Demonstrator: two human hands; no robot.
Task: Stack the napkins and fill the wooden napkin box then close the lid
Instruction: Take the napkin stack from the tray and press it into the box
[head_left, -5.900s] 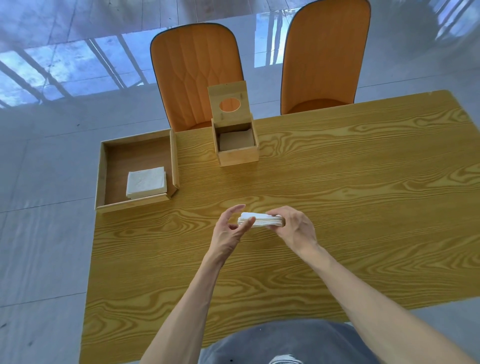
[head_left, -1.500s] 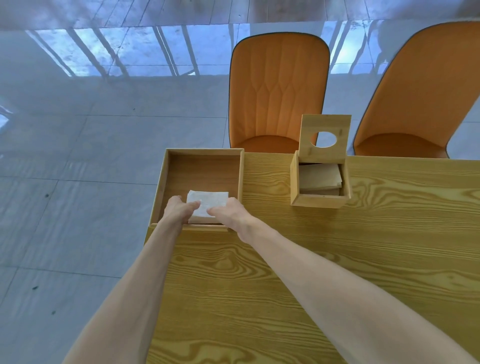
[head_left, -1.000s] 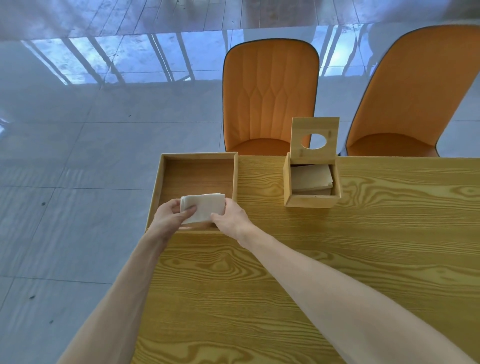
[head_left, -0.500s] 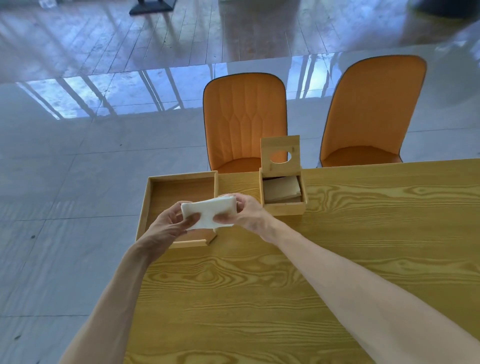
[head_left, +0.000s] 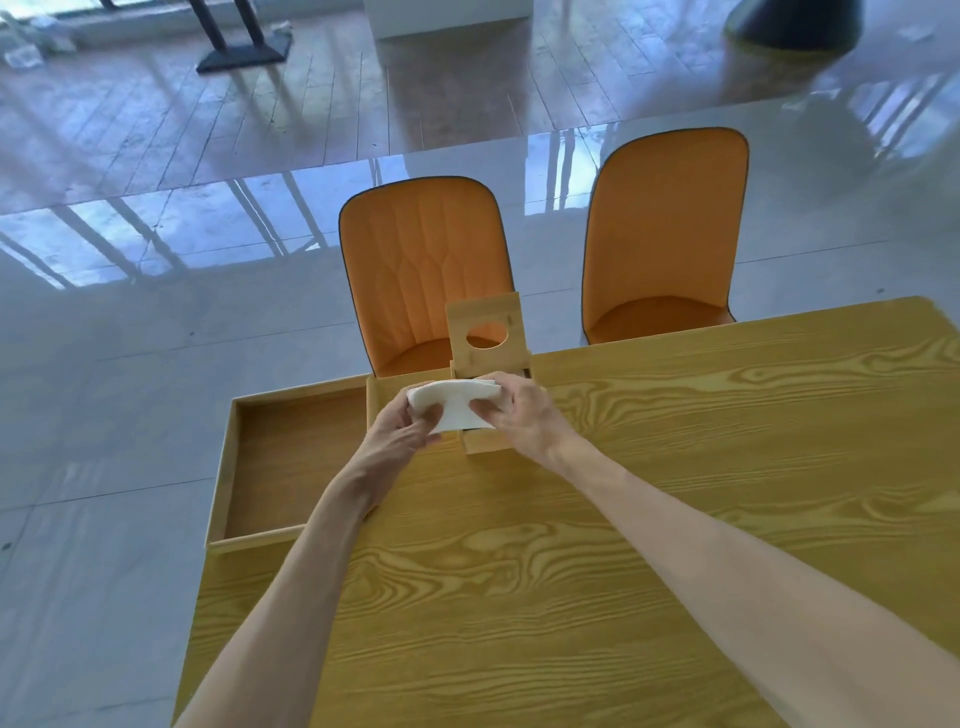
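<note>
A glossy grey tiled floor (head_left: 130, 364) runs back to wooden boards, and two orange chairs (head_left: 426, 270) stand at the far edge of our yellow wood-grain table (head_left: 571, 571). At the table's left corner sits a shallow wooden tray (head_left: 291, 462), its floor bare. Just right of it stands the wooden napkin box (head_left: 485, 441), only its front wall showing below our hands, with its lid (head_left: 485, 332) raised upright behind it, the round hole in the lid facing us. We hold a stack of white napkins (head_left: 457, 405) directly over the box's opening, lifted above its rim. Our left hand (head_left: 400, 441) pinches the stack's left end, thumb on top and fingers curled under it. Our right hand (head_left: 524, 415) clamps the right end, fingers wrapped over the top edge and thumb pressed against the near face. The stack sags slightly between the two grips. Both forearms reach out across the tabletop from the bottom of the view.
</note>
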